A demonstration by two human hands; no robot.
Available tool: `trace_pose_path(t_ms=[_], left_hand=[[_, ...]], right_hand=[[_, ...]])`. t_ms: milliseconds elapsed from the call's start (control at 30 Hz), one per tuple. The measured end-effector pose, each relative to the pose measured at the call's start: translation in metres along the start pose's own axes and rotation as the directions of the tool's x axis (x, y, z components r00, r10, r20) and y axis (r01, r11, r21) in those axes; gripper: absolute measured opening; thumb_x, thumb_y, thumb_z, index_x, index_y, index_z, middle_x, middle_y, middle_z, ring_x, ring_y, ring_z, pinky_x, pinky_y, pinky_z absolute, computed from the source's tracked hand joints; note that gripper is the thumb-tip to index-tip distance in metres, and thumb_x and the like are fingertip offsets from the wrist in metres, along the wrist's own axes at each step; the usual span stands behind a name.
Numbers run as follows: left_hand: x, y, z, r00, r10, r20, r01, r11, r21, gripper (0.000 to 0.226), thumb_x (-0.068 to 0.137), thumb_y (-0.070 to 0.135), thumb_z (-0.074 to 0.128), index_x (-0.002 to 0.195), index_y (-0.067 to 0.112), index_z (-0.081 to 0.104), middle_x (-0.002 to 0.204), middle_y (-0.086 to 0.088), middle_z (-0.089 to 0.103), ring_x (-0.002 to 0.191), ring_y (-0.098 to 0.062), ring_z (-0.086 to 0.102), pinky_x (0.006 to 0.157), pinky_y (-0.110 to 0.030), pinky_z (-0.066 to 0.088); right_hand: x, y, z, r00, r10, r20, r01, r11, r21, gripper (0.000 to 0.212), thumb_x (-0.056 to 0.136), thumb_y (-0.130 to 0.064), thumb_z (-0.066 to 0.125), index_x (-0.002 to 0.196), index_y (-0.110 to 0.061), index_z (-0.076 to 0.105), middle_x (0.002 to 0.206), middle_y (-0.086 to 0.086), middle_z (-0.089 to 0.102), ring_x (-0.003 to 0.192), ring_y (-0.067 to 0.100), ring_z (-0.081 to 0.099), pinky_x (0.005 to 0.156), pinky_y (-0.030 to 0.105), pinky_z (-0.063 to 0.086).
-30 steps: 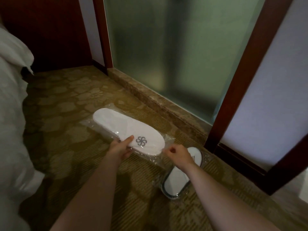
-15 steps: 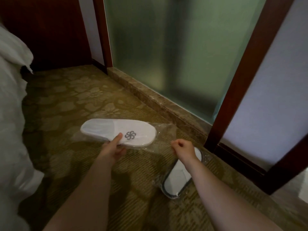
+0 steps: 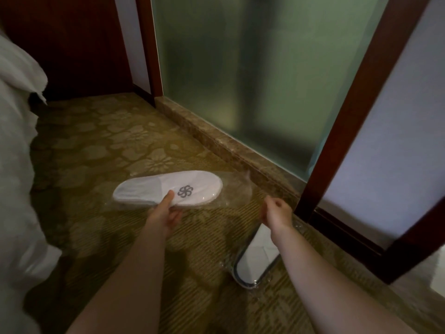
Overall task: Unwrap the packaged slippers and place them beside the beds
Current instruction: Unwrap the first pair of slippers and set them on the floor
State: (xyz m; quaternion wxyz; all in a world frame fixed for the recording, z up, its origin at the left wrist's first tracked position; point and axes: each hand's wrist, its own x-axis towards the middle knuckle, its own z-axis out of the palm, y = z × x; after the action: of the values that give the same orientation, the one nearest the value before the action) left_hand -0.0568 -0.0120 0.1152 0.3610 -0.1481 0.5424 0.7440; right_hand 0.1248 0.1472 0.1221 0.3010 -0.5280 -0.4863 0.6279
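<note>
The bed [image 3: 14,165] is standing on the far left, with its white cover hanging down to the carpet [image 3: 101,145]. That is where the slippers are meant to go, and none is lying there yet.

Next comes the left hand [image 3: 166,213]. It is curled shut around the side of the white slipper [image 3: 168,189], with the thumb pressing on top near the grey flower mark. The slipper is hanging in the air above the carpet, and it is still sitting inside its clear bag [image 3: 237,189].

I think the hold is a small one, just a pinch at one edge. The bag looks slick, so the slipper could be slipping out and dropping to the floor.

The right hand [image 3: 274,212] is closed into a small fist at the loose end of the bag. It seems to be pinching the thin plastic, but I cannot tell for sure. If it is pulling too hard, the plastic may be ripping in bits, or tugging the slipper out of the left hand.

Under the right arm, a second pack [image 3: 255,259] is lying on the carpet near the dark door frame [image 3: 337,141]. It is holding another white slipper with a dark rim, still wrapped. A foot could be stepping on it there.
</note>
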Motion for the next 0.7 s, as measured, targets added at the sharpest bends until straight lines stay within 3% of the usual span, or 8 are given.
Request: trace_pose_path(t_ms=[100, 167, 233, 333, 433, 500, 600, 700], left_hand=[[0.005, -0.001, -0.003, 0.999, 0.044, -0.014, -0.043, 0.997, 0.064, 0.053, 0.082, 0.029, 0.069, 0.128, 0.012, 0.051, 0.1, -0.006, 0.067, 0.087, -0.014, 0.067, 0.044, -0.023, 0.053], [0.005, 0.0, -0.001, 0.999, 0.049, 0.014, -0.05, 0.998, 0.049, 0.052, 0.082, 0.027, 0.069, 0.129, 0.012, 0.051, 0.095, -0.005, 0.066, 0.071, -0.013, 0.062, 0.052, -0.026, 0.054], [0.004, -0.002, 0.002, 0.998, 0.032, 0.053, -0.034, 0.999, 0.029, 0.054, 0.084, 0.025, 0.067, 0.132, 0.012, 0.049, 0.127, -0.011, 0.063, 0.092, -0.02, 0.069, 0.069, -0.027, 0.053], [0.002, -0.005, 0.006, 0.995, 0.003, 0.095, -0.006, 1.0, 0.03, 0.057, 0.085, 0.023, 0.066, 0.136, 0.012, 0.045, 0.145, -0.013, 0.047, 0.133, -0.025, 0.044, 0.077, -0.027, 0.047], [0.002, -0.006, 0.009, 0.991, -0.006, 0.134, -0.006, 0.996, 0.089, 0.056, 0.085, 0.026, 0.065, 0.135, 0.011, 0.047, 0.134, -0.011, 0.058, 0.127, -0.027, 0.052, 0.058, -0.028, 0.054], [0.002, -0.004, 0.01, 0.986, -0.009, 0.164, -0.004, 0.997, 0.083, 0.054, 0.084, 0.026, 0.066, 0.133, 0.011, 0.048, 0.118, -0.007, 0.066, 0.107, -0.026, 0.066, 0.052, -0.03, 0.053], [0.003, -0.004, 0.008, 0.982, -0.02, 0.188, 0.007, 0.997, 0.071, 0.052, 0.084, 0.028, 0.065, 0.131, 0.011, 0.049, 0.098, -0.005, 0.068, 0.084, -0.017, 0.065, 0.059, -0.03, 0.051], [0.005, -0.009, 0.008, 0.974, -0.039, 0.224, 0.021, 0.996, 0.084, 0.052, 0.086, 0.028, 0.063, 0.133, 0.011, 0.048, 0.108, -0.006, 0.066, 0.089, -0.017, 0.063, 0.083, -0.033, 0.049]], right_hand=[[0.0, -0.018, 0.01, 0.981, -0.184, -0.056, 0.187, 0.981, 0.05, 0.015, 0.091, -0.014, 0.05, 0.089, -0.01, 0.064, 0.072, 0.004, 0.059, 0.065, 0.016, 0.055, 0.067, 0.03, 0.047], [-0.006, -0.023, 0.021, 0.971, -0.238, 0.003, 0.237, 0.968, 0.087, 0.019, 0.09, -0.007, 0.05, 0.08, -0.013, 0.065, 0.07, 0.003, 0.061, 0.063, 0.015, 0.058, 0.063, 0.025, 0.05], [-0.009, -0.02, 0.03, 0.968, -0.231, 0.098, 0.23, 0.973, 0.026, 0.025, 0.09, -0.004, 0.051, 0.073, -0.019, 0.063, 0.079, 0.007, 0.065, 0.072, 0.019, 0.063, 0.071, 0.029, 0.055], [-0.011, -0.016, 0.041, 0.985, -0.053, 0.166, 0.046, 0.998, 0.049, 0.02, 0.088, 0.003, 0.051, 0.078, -0.013, 0.058, 0.088, 0.014, 0.064, 0.081, 0.027, 0.064, 0.077, 0.035, 0.058], [-0.017, -0.024, 0.046, 0.965, 0.096, 0.243, -0.133, 0.981, 0.143, 0.016, 0.084, 0.01, 0.054, 0.081, -0.005, 0.056, 0.076, 0.014, 0.061, 0.065, 0.021, 0.06, 0.043, 0.024, 0.056], [-0.021, -0.027, 0.044, 0.947, 0.116, 0.299, -0.161, 0.978, 0.132, 0.012, 0.084, 0.007, 0.059, 0.078, -0.004, 0.057, 0.073, 0.013, 0.062, 0.064, 0.02, 0.061, 0.039, 0.024, 0.055], [-0.022, -0.026, 0.037, 0.904, 0.131, 0.407, -0.195, 0.974, 0.119, 0.005, 0.085, -0.006, 0.064, 0.089, -0.005, 0.063, 0.073, 0.01, 0.071, 0.065, 0.018, 0.068, 0.044, 0.024, 0.056], [-0.021, -0.024, 0.034, 0.864, 0.134, 0.485, -0.224, 0.966, 0.133, 0.015, 0.082, -0.01, 0.068, 0.095, -0.007, 0.061, 0.086, 0.013, 0.07, 0.077, 0.021, 0.069, 0.05, 0.025, 0.056]])
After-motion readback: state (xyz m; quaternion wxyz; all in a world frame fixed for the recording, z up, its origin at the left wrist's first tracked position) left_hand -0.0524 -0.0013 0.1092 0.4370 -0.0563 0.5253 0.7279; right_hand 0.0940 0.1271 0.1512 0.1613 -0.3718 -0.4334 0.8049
